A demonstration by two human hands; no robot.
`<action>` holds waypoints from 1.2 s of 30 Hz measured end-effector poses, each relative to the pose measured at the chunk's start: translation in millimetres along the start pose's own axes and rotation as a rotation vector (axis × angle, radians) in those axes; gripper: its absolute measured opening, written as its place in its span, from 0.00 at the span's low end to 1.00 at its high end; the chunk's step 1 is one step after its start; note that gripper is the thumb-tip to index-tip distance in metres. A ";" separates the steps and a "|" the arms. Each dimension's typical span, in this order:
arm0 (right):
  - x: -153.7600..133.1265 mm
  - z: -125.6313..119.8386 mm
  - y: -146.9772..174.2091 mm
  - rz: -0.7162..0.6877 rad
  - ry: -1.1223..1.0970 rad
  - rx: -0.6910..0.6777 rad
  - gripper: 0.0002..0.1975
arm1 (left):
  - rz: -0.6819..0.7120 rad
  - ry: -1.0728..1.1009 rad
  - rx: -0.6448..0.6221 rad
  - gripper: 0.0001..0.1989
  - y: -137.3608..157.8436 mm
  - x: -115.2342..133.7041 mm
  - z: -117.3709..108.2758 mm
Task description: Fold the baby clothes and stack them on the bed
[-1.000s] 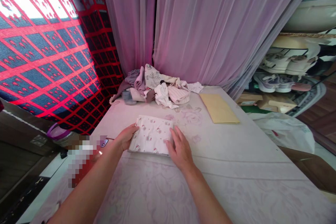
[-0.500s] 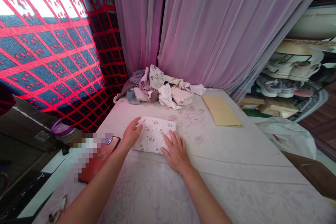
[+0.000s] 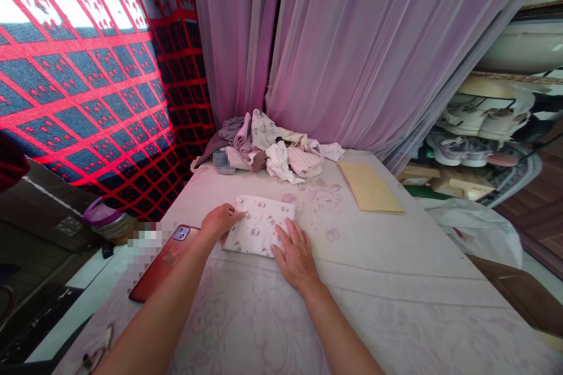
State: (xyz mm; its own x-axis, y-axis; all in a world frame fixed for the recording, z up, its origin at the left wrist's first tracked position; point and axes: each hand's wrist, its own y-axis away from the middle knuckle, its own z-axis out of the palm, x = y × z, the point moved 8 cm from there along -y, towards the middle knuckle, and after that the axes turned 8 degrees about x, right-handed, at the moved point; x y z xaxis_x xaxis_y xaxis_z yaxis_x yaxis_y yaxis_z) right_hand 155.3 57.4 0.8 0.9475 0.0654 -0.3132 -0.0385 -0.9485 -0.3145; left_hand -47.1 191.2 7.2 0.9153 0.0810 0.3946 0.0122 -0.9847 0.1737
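Note:
A folded white cloth (image 3: 259,228) with small red and grey cartoon prints lies flat on the table, between my two hands. My left hand (image 3: 220,224) is at its left edge, thumb and fingers drawn together on the fabric there; the fingertips are partly hidden. Spread and flat, the fingers of my right hand (image 3: 295,255) rest on the cloth's right edge, with the palm on the table. Left of my left forearm lies a red phone (image 3: 165,263), back up.
A heap of crumpled clothes (image 3: 281,155) lies at the table's (image 3: 373,258) far end, by the purple curtain (image 3: 343,41). To the right is a folded yellow sheet (image 3: 372,187). Shoes (image 3: 460,148) sit on a rack beyond the right edge.
My left hand has slid slightly down and its fingers have drawn together at the cloth's left edge. My right hand stays nearly in place on the right edge.

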 end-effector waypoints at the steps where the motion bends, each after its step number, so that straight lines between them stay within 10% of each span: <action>1: 0.1 -0.4 0.0 -0.004 -0.001 0.014 0.25 | -0.010 -0.007 -0.025 0.23 -1.1 1.2 1.7; 36: 3.1 -0.2 -1.2 -0.030 -0.021 0.078 0.22 | 0.080 -0.138 0.044 0.13 13.6 19.9 1.7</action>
State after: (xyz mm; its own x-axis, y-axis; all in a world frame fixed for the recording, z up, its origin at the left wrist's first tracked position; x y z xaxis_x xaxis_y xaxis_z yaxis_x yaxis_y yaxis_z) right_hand 158.3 58.7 0.5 0.9417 0.1010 -0.3209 -0.0354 -0.9188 -0.3932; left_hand -28.0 179.1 15.9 0.9607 -0.0170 0.2769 -0.0480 -0.9933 0.1055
